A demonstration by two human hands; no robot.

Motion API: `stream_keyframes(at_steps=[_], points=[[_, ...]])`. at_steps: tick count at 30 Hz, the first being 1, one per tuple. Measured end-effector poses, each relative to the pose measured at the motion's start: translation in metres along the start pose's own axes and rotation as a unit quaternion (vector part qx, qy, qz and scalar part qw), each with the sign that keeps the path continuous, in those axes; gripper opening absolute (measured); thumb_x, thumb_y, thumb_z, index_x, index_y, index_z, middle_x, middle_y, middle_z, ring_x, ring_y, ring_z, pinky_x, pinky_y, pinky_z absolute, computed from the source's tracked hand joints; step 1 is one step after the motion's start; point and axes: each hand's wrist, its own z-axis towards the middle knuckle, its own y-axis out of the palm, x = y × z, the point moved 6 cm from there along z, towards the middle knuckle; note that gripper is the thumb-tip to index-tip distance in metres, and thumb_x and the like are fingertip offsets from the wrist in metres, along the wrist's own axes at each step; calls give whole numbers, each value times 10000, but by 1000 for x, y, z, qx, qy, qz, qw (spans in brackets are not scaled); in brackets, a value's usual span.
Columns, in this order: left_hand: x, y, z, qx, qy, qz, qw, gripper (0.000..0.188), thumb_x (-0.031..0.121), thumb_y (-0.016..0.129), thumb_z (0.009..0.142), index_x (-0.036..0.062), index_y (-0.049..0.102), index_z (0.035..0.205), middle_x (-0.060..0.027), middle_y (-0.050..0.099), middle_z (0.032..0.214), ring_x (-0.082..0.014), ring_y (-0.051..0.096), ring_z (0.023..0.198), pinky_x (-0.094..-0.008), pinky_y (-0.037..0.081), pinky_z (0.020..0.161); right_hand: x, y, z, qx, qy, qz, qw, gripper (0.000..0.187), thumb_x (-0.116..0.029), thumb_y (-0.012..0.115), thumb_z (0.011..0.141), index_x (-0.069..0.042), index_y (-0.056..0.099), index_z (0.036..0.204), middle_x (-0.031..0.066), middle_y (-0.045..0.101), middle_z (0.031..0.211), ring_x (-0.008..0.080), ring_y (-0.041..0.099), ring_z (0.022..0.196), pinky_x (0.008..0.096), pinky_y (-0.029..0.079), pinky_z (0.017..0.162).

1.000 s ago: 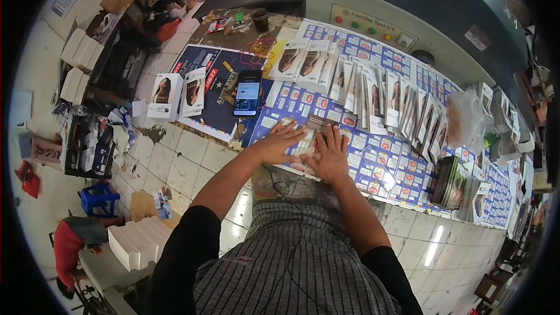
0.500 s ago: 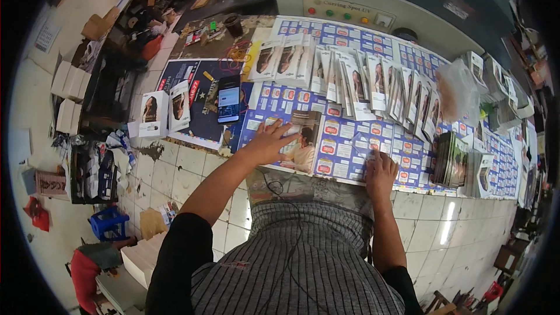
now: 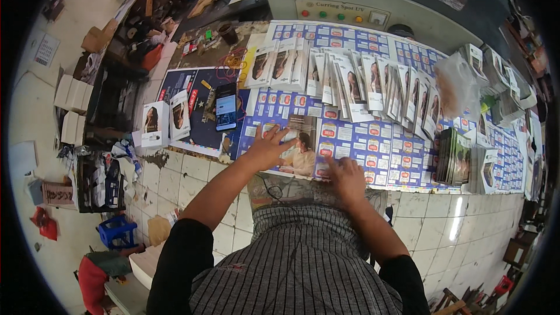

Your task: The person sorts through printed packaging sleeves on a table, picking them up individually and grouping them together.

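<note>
My left hand (image 3: 266,148) lies with spread fingers on the left edge of a flat brown-and-cream printed piece (image 3: 302,160) showing a person, near the table's front edge. Just right of that piece, my right hand (image 3: 346,178) is over the front edge of the blue printed sheets (image 3: 373,157). Its fingers are bent and drawn together, tips toward the sheet; whatever they may pinch is hidden. Behind both hands stands a long row of slim white boxes (image 3: 353,84) with pictures, leaning on one another.
Left of my left hand lies a lit phone (image 3: 226,108), with two white boxes (image 3: 154,122) beyond it. A stack of dark-green printed packs (image 3: 452,157) and a clear plastic bag (image 3: 458,84) are at the right. A grey machine (image 3: 338,6) borders the table's back.
My right hand has moved left across the blue sheets, close to the printed piece. My left hand stays on that piece. The view has shifted slightly.
</note>
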Motion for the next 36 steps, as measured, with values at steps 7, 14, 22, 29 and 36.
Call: stream_keyframes(at_steps=[7,14,22,29,36], points=[[-1,-1,2,-7,-3,-10,1000,812,443,724,852,335,320,1548,-89,186,1649,-354,117,1528,-739,89,1136,40,1,72,150,81,-102,980,440,-282,696,869,-243,634,1303,42,602,947,250,578,887,411,446,728],[1,4,2,-2,2,-26,1000,834,422,755,833,352,322,1542,-90,187,1644,-377,134,1519,-771,137,1106,39,0,79,158,85,-91,980,425,-312,686,879,-247,635,1296,39,620,935,253,599,878,420,451,718],[3,-1,2,2,0,-21,1000,809,406,744,846,352,330,1539,-89,212,1637,-374,148,1516,-744,135,1122,-7,1,7,-59,-236,49,969,315,-252,697,862,-230,701,1177,60,613,879,275,604,857,432,473,700],[-9,13,-6,51,28,-97,994,814,429,714,869,284,314,1563,-69,148,1667,-374,62,1535,-642,36,1189,83,-31,-3,45,126,3,991,441,-212,721,838,-61,648,1246,146,639,1014,317,615,922,474,483,821],[5,22,-6,98,15,-80,992,686,494,561,970,275,305,1567,-58,128,1674,-344,29,1542,-612,25,1198,21,47,20,-62,195,425,882,837,-282,788,828,72,366,1458,255,572,1279,341,636,1090,398,516,927]])
